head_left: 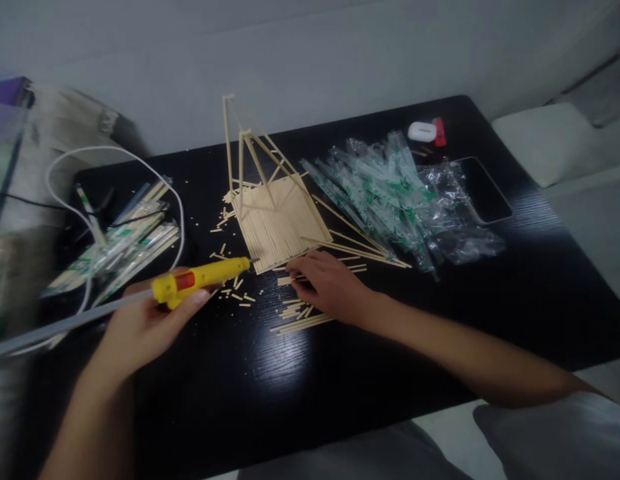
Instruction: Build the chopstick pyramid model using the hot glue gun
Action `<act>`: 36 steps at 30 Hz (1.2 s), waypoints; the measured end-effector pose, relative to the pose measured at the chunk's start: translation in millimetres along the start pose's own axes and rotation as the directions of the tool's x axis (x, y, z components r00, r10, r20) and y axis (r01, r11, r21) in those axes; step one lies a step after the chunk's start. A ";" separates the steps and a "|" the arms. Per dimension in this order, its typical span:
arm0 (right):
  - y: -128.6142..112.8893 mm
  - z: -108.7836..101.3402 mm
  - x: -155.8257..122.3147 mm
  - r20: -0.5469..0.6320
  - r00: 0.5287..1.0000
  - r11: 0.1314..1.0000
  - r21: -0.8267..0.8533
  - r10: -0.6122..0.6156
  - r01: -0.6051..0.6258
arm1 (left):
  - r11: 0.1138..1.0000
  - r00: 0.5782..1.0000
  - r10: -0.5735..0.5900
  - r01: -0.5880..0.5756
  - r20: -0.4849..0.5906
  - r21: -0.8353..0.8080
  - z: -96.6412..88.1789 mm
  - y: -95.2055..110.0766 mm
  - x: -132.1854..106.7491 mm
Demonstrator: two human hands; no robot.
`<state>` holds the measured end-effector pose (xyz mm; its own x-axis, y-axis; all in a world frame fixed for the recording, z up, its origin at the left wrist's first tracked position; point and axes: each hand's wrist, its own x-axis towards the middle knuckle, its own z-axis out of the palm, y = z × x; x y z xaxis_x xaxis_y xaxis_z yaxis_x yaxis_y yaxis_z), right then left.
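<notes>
My left hand [150, 320] is closed around a yellow glue gun [203, 279] with a glue stick trailing out its back; the nozzle points at the near corner of a flat panel of wooden sticks [277, 223]. An upright stick frame [250, 150] rises from that panel. My right hand [327, 287] lies palm down on loose wooden sticks [300, 313] just in front of the panel, fingertips pressed on the sticks; whether it pinches one is hidden.
A black table [340, 387] carries a pile of empty green-printed plastic wrappers [390, 193], a phone [483, 190], a small white case [421, 131], wrapped chopsticks [125, 243] and a white cable [115, 157] at the left. Stick offcuts are scattered near the panel.
</notes>
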<state>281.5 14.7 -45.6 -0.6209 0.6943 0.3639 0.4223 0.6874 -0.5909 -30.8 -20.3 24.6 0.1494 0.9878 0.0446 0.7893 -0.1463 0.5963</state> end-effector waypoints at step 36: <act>-2.0 -2.4 0.2 0.036 0.999 1.000 -0.002 0.029 -0.029 | 0.989 0.959 0.136 -0.147 0.247 0.024 23.2 18.4 6.9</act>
<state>282.1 14.0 -42.6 -0.6320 0.7057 0.3202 0.4415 0.6675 -0.5995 -1.4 -17.5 17.3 0.3981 0.9143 -0.0743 0.7732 -0.2908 0.5635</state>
